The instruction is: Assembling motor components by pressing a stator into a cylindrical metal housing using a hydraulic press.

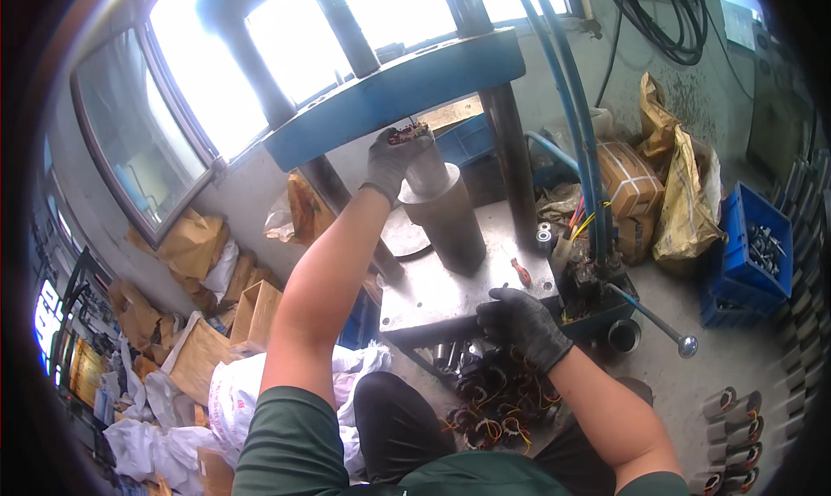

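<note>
My left hand (387, 163), in a dark glove, reaches up under the blue crossbeam of a press (407, 85). Its fingers are closed around the side of what looks like a motor stator (407, 135), with red and coppery bits at its top. This sits at the top of a light-grey metal cylinder (426, 169), which stands on a wider, darker steel column (450, 232). My right hand (526, 325), also gloved, hovers by the front edge of the steel press table (415, 310), fingers loosely bent and apart, holding nothing. Just beyond it lies a screwdriver (521, 273) with a red handle.
Wired motor parts (489, 401) lie below the table, between my knees. More wired cylinders (736, 435) stand on the floor at right. A ball-ended lever (686, 346) juts out right. Blue crates (753, 245) hold metal parts. White sacks (238, 392) and cardboard crowd the left.
</note>
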A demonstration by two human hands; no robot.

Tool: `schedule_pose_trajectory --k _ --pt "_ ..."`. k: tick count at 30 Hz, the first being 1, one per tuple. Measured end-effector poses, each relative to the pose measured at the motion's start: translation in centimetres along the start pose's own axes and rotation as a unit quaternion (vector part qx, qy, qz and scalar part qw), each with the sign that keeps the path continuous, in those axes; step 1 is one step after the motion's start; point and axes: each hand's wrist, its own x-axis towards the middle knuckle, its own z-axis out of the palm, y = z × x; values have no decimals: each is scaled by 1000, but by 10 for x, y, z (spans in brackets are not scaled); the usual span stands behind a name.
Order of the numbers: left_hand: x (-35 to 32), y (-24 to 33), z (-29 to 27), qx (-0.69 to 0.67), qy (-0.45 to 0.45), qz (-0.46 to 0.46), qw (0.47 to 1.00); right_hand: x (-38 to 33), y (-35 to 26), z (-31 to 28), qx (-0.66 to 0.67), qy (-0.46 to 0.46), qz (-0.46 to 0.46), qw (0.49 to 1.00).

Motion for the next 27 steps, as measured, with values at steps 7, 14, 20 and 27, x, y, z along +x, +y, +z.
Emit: schedule_pose_trajectory --k 7,14,20,27 --pt "-11 28 12 11 8 -90 996 1 3 -2 -19 33 -1 999" --pt "-9 13 6 45 -8 -15 999 -2 1 0 -35 38 4 999" --pt "35 -29 -21 85 -5 8 996 -4 1 7 -54 24 -11 998" --pt "2 5 -2 229 -60 9 972 -18 -2 9 -17 34 -23 999"
